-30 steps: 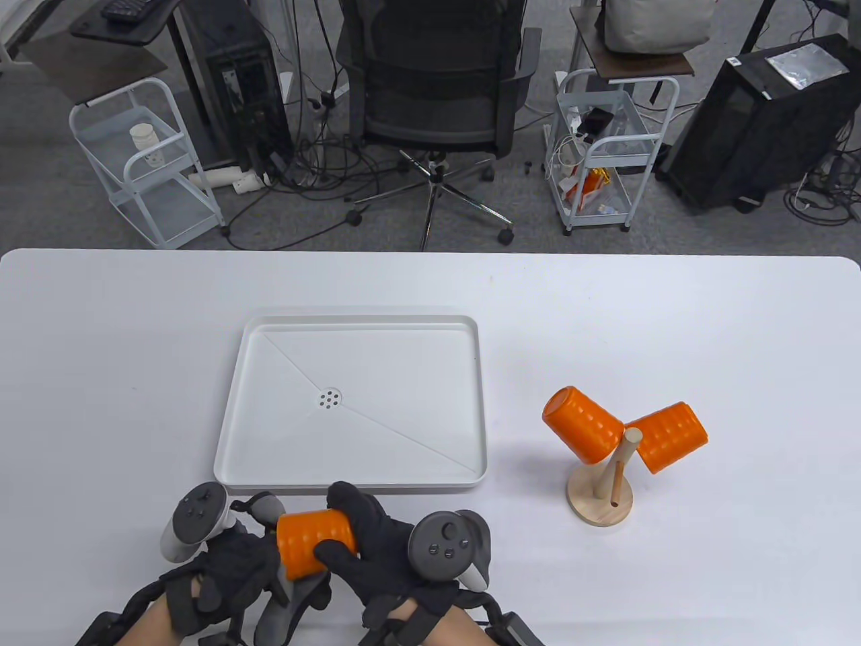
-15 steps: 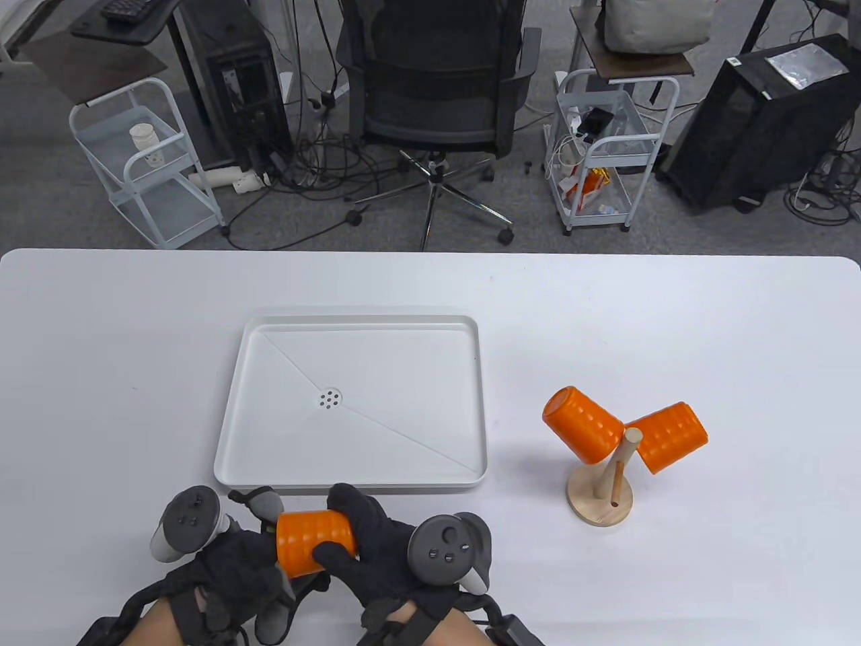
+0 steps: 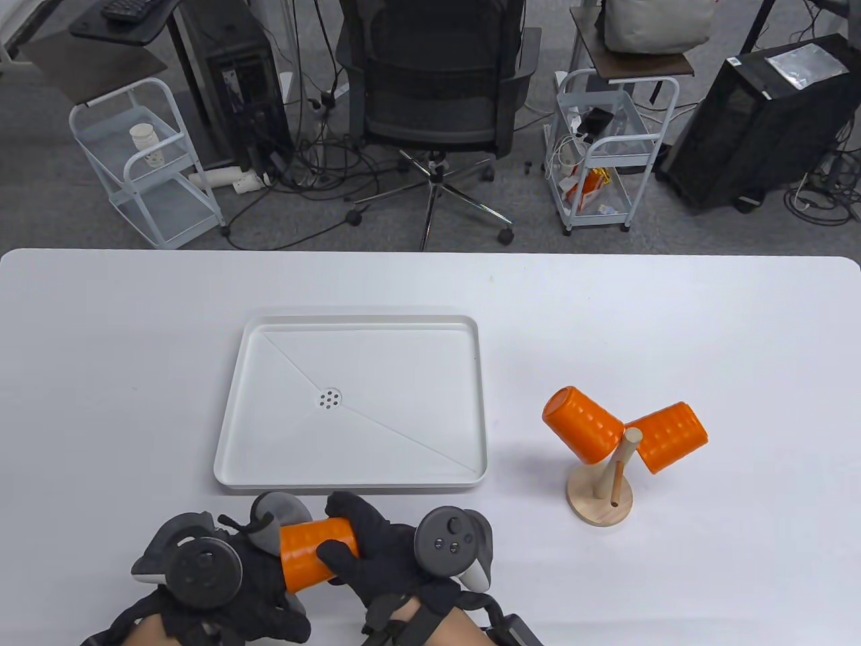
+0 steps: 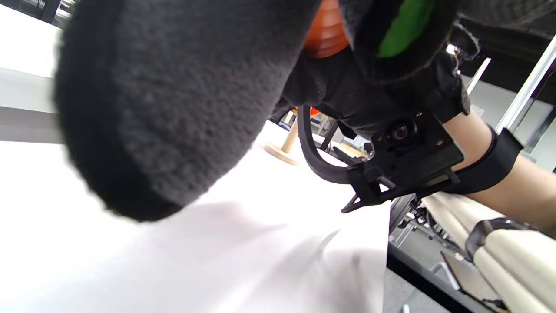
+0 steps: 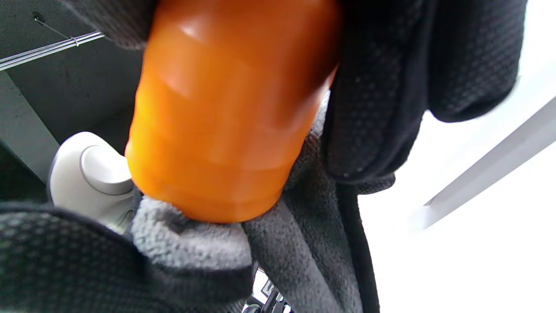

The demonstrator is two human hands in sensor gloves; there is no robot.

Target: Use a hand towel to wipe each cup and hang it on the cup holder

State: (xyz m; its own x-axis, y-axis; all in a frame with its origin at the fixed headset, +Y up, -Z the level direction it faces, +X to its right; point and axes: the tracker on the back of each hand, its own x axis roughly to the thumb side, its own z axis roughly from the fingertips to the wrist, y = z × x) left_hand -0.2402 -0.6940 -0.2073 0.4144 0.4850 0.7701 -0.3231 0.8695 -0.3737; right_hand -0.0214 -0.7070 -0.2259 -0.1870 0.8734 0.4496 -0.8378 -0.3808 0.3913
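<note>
The tray (image 3: 350, 404) lies mid-table (image 3: 101, 336); the holder (image 3: 600, 498) stands right of it; both hands (image 3: 222, 585) (image 3: 383, 558) meet before the tray.

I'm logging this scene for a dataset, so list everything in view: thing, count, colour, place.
Held cup: one, orange, on its side between both hands at the table's near edge.
Hung cups: two, orange, on the cup holder's pegs.
Cup holder: one, wooden, right of the tray.
Hand towel: one, grey, against the held cup's left end.
Tray: one, white, table centre.
Table: one, white.
Office chair: one, black, beyond the table.
Left hand: black glove, holds the towel.
Right hand: black glove, grips the held cup.
</note>
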